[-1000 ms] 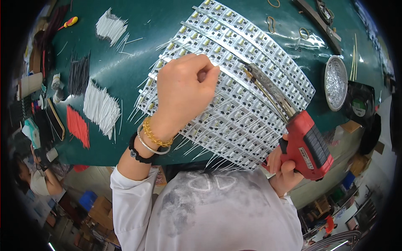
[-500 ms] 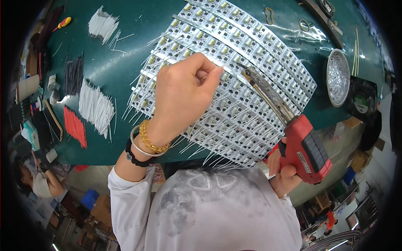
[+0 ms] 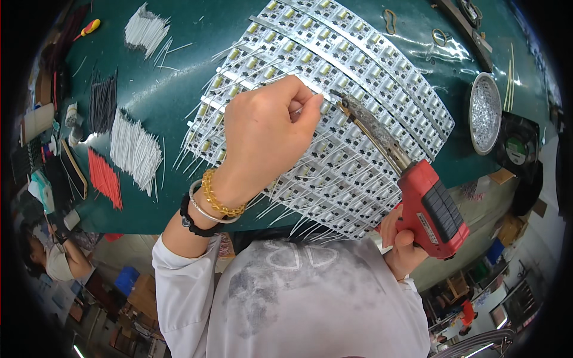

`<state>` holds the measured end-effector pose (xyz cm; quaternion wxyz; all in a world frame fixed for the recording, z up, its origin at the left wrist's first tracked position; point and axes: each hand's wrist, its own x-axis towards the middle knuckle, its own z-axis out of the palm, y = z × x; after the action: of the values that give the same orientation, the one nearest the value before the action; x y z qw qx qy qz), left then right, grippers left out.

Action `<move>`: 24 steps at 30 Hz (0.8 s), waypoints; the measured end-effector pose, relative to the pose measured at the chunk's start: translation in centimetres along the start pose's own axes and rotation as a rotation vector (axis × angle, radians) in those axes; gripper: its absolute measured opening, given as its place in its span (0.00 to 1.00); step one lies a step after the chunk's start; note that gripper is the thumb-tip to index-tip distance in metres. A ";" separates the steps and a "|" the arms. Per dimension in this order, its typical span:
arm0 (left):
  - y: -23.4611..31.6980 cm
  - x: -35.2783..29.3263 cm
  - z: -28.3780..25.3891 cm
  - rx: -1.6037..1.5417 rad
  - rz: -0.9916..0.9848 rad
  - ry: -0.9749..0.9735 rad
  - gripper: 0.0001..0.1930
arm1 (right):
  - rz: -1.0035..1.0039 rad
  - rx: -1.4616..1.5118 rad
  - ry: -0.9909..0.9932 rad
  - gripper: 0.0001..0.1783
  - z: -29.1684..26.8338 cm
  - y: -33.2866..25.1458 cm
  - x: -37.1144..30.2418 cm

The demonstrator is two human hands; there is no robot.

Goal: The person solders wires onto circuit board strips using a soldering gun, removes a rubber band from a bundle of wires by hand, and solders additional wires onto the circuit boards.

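Note:
A large sheet of white LED circuit boards [image 3: 358,77] lies on the green table, with small yellow-white LEDs in rows. Many thin white wires [image 3: 285,210] stick out from its left and near parts. Above the middle of the sheet is my left hand [image 3: 271,122], thumb and forefinger pinched together; whatever they hold is too small to make out. My right hand [image 3: 403,241] grips the handle of a red and black soldering gun [image 3: 433,209]. Its darkened metal tip [image 3: 340,95] points left over the boards, just right of my left fingertips.
Left on the table lie bundles of white wires [image 3: 136,152], black wires [image 3: 104,104] and red wires [image 3: 104,179], with another white bundle [image 3: 146,31] farther back. A metal bowl [image 3: 484,113] and a black fan [image 3: 518,140] stand at the right. A screwdriver [image 3: 91,28] lies far left.
The soldering gun's tip has moved slightly left, closer to my left fingertips. My left hand stays pinched and has shifted a little to the right.

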<state>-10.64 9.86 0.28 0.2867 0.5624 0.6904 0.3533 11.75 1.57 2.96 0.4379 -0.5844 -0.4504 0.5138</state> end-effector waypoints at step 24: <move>-0.1 -0.2 -0.1 0.020 0.047 -0.003 0.06 | -0.041 0.048 -0.084 0.43 -0.5 0.0 0.0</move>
<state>-10.76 9.66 0.24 0.2737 0.5818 0.6800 0.3524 12.29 1.59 3.04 0.4430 -0.5422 -0.4679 0.5393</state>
